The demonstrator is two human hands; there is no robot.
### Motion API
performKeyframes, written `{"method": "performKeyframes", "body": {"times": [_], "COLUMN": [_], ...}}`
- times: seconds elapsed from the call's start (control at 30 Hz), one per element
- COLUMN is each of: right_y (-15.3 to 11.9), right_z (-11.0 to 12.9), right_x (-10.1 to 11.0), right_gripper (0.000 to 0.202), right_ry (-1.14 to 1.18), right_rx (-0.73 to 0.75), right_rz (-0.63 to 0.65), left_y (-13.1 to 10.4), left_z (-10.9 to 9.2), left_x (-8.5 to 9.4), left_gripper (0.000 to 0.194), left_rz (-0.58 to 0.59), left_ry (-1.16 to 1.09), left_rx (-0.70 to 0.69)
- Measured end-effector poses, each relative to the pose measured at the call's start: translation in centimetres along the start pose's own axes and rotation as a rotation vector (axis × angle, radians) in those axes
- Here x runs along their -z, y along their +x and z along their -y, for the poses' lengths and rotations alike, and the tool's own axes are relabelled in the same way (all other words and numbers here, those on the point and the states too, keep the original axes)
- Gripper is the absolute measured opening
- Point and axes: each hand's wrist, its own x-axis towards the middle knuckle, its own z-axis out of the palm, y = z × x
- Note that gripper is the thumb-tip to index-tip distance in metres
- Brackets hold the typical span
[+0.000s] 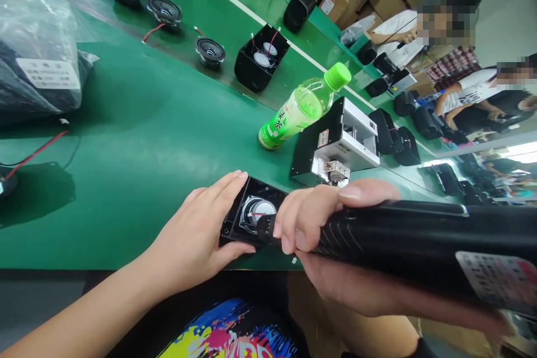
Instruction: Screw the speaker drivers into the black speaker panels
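**Hard box, tender middle: take it by the walls**

The box lies on the worktop, near its front edge. It looks stiff and fairly light, perhaps weighted by the speaker inside; its smooth walls may slip. Outer walls seem the safe hold, clear of the thin red wire, likely the frailest part.

The left hand has its grip clamped on the box from 9 o'clock, fingers and thumb spread at opposite sides. At 3 o'clock, the right hand has its grip wrapped round the bulky black screwdriver, whose nose is over the box; contact is hidden.

From the box, a machine sits at 2 o'clock, a bottle at 1, a second box at 12 and loose speakers at 11.
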Motion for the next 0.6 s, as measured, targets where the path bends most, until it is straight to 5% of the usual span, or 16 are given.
{"method": "performKeyframes", "body": {"times": [0.1, 0.23, 0.43, 0.6], "right_y": [0.3, -0.1, -1.1, -1.4], "right_z": [-0.2, -1.0, -2.8, -5.9], "right_x": [-0.4, -1.6, -2.8, -0.9], "right_gripper": [0.065, 0.028, 0.036, 0.053], "right_ry": [0.076, 0.018, 0.051, -0.024], "right_rx": [0.047, 0.096, 0.219, 0.217], "right_rz": [-0.038, -0.041, 0.006, 0.203], "left_y": [-0.1, -0.1, 0.0, 0.1], "left_z": [0.0, 0.1, 0.4, 0.6], "left_x": [-0.1, -0.1, -0.2, -0.2], "left_gripper": [0.133, 0.13, 0.121, 0.122], "left_rz": [0.003, 0.022, 0.027, 0.024], "left_ry": [-0.007, -0.018, -0.018, -0.008], "left_rx": [0.004, 0.007, 0.0, -0.006]}}
